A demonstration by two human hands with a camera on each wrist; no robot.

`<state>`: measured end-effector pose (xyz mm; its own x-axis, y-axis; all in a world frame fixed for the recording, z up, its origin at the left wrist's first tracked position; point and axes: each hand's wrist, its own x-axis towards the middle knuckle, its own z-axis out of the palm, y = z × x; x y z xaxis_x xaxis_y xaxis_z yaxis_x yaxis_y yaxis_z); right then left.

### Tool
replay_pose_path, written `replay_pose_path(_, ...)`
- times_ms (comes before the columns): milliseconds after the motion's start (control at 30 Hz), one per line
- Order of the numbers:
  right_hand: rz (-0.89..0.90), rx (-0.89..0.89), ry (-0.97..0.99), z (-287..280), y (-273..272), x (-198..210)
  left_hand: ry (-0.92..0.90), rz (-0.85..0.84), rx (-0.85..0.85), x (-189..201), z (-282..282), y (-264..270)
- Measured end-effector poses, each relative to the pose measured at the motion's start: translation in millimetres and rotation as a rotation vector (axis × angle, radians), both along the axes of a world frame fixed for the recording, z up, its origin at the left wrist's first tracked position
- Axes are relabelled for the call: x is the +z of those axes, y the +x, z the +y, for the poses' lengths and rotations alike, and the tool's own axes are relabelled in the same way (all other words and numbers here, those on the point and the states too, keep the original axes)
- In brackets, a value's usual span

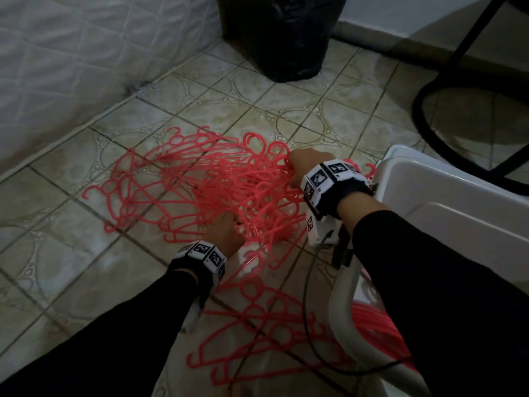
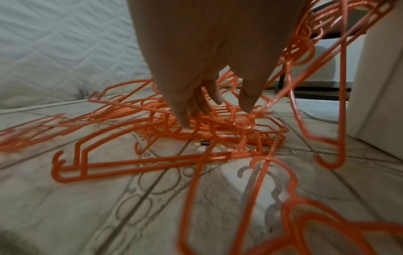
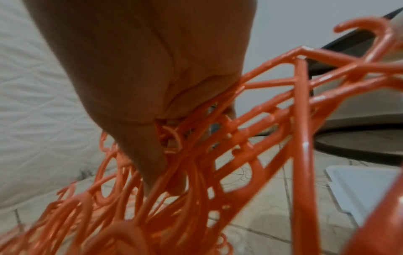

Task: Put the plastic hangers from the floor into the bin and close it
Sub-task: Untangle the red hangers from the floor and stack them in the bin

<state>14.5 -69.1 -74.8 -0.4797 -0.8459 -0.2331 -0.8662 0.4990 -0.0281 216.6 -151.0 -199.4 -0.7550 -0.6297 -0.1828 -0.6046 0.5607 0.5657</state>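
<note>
A tangled pile of red-orange plastic hangers (image 1: 186, 190) lies on the tiled floor. My right hand (image 1: 303, 167) grips a bunch of hangers (image 3: 250, 138) by their upper parts and holds them raised above the pile, next to the white bin (image 1: 458, 202). In the right wrist view its fingers (image 3: 152, 163) curl round the bunch. My left hand (image 1: 226, 230) reaches down into the near side of the pile; its straight fingers (image 2: 185, 119) touch hangers (image 2: 152, 155) on the floor without holding any. The bin stands open at the right, with more hangers (image 1: 380, 319) inside.
A black rubbish bag (image 1: 286, 38) stands at the back. A white quilted mattress (image 1: 71, 67) borders the floor on the left. A black chair base (image 1: 458, 90) curves behind the bin. A black cable (image 1: 307, 305) trails over the near hangers (image 1: 272, 325).
</note>
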Motion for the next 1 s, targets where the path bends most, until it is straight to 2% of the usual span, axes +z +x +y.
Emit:
replay_pose_path(100, 0.081, 0.022, -0.100, 2, 1, 5, 0.162, 0.123, 0.214, 6, -5, -1)
replay_pose_path(200, 0.122, 0.035, -0.170, 3, 5, 6, 0.517, 0.258, 0.495, 12, -13, -2)
replay_pose_path(267, 0.156, 0.063, -0.181, 2, 11, 8, 0.679, 0.325, 0.566, 7, -19, 0)
replay_pose_path(333, 0.170, 0.042, -0.181, 1, 16, 10, 0.657, 0.316, 0.553, -16, -28, -2)
replay_pose_path(467, 0.226, 0.002, -0.226, -1, 15, 24, 0.620, 0.220, 0.533, -21, -28, -4)
replay_pose_path(500, 0.249, 0.012, -0.257, -1, 13, 32, 0.614, 0.166, 0.520, -7, -21, -4)
replay_pose_path(600, 0.311, 0.090, -0.287, -1, 9, 58, 0.684, 0.151, 0.522, 16, -6, -6)
replay_pose_path(767, 0.362, 0.159, -0.296, 2, 8, 86, 0.771, 0.144, 0.408, 13, 5, -12)
replay_pose_path(867, 0.355, 0.165, -0.297, 7, 7, 97, 0.622, 0.050, 0.358, -10, -4, -16)
replay_pose_path(900, 0.327, 0.173, -0.295, 9, 7, 101, 0.570, 0.010, 0.344, -2, 0, -16)
replay_pose_path(1000, 0.241, 0.159, -0.319, 16, 6, 113, 0.431, 0.029, 0.381, 15, 5, -14)
